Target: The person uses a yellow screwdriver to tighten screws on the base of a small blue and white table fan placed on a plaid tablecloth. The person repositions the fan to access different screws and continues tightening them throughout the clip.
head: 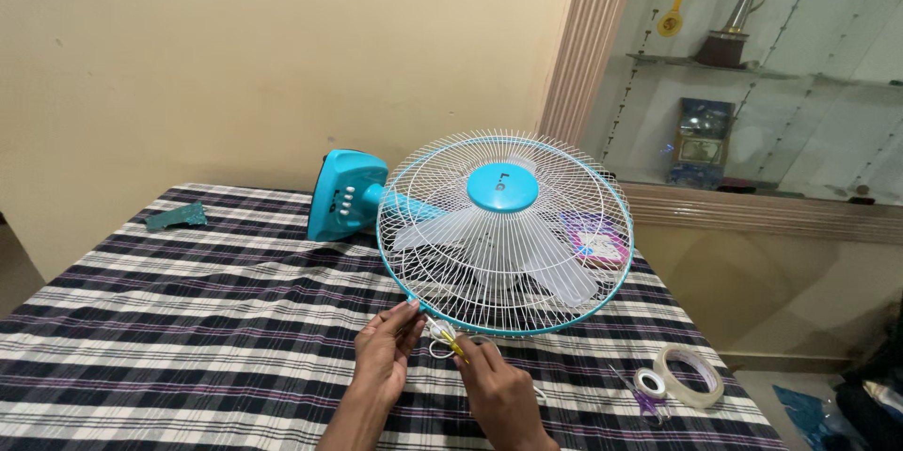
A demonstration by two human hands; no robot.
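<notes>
Lying on its back on the table, a teal and white fan, its round wire guard tilting up toward the camera and its teal base pointing to the far left. Covering the table, a black, white and purple checked cloth.

Reaching to the near rim of the guard, the left hand, fingers bunched narrow and fingertips touching the teal ring at the bottom edge. Working just beside it to the right, the right hand, closed around a small yellow-tipped tool angled toward the same spot on the rim. Trailing between the two hands, a loop of white cord.

Resting on the cloth at the near right, a large roll of clear tape, a smaller roll touching it, and a purple-handled tool just beside. Sitting at the far left, a small teal piece. Standing behind glass to the right, a trophy on a shelf.
</notes>
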